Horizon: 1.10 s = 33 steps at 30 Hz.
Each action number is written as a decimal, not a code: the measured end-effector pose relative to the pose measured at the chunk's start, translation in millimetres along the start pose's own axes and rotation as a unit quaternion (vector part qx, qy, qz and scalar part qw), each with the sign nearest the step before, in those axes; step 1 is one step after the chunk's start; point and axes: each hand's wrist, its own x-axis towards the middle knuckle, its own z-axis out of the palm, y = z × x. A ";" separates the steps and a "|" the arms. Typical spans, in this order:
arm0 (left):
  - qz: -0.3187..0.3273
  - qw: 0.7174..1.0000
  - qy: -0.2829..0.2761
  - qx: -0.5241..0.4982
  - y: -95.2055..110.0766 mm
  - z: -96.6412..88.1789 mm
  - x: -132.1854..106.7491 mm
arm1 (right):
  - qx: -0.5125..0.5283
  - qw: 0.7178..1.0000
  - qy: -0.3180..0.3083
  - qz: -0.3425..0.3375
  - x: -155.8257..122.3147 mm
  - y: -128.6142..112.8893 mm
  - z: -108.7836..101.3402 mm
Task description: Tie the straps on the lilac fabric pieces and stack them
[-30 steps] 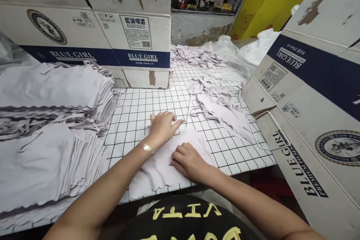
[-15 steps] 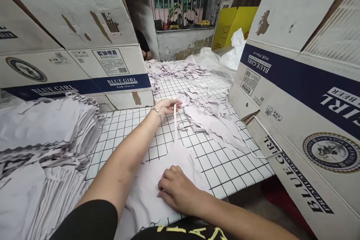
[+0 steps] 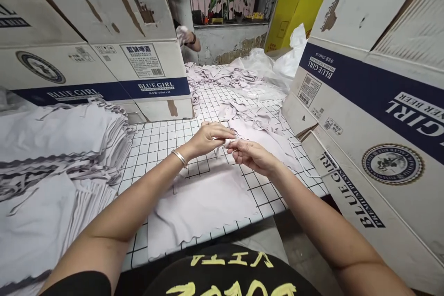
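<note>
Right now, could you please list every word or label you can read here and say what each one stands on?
"BLUE GIRL": navy band, left white cardboard box.
"BLUE GIRL", upside down: navy band, right white cardboard box.
"VITA", upside down, yellow: person's black shirt.
Too small to read: sticker labels, round seals, small print.
No text: pale cloth strip between left hand and right hand.

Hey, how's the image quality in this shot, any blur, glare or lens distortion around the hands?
Head view: the left hand and right hand pinching the cloth strip are sharp; light is soft and even, shadows faint, no glare; the wide lens stretches the cardboard box at the right edge.
</note>
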 end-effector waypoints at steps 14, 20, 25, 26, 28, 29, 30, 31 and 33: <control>-0.301 0.930 -0.043 0.204 8.1 44.3 -106.3 | 0.019 0.990 0.081 0.113 8.6 27.2 7.1; -0.325 0.927 -0.072 0.173 12.9 64.0 -123.7 | 0.036 0.991 0.063 0.114 10.6 43.1 1.2; -0.344 0.931 -0.066 0.101 14.1 62.3 -122.6 | -0.081 0.993 0.042 0.072 6.6 51.0 9.3; -0.349 0.931 -0.061 0.092 14.3 62.8 -123.0 | -0.131 0.990 0.032 0.046 5.5 52.9 12.0; -0.356 0.929 -0.050 0.083 15.1 64.0 -123.6 | -0.261 0.965 0.009 -0.021 3.7 57.4 16.9; -0.358 0.929 -0.046 0.080 15.8 64.4 -123.7 | -0.328 0.943 -0.001 -0.056 3.1 59.9 18.9; -0.357 0.930 -0.043 0.078 16.5 64.6 -123.7 | -0.387 0.918 -0.011 -0.084 2.7 62.3 20.4; -0.354 0.931 -0.040 0.076 17.3 64.6 -123.5 | -0.433 0.895 -0.020 -0.104 2.3 64.6 21.5; -0.350 0.933 -0.035 0.074 18.7 64.1 -123.1 | -0.484 0.866 -0.040 -0.119 1.7 68.3 22.9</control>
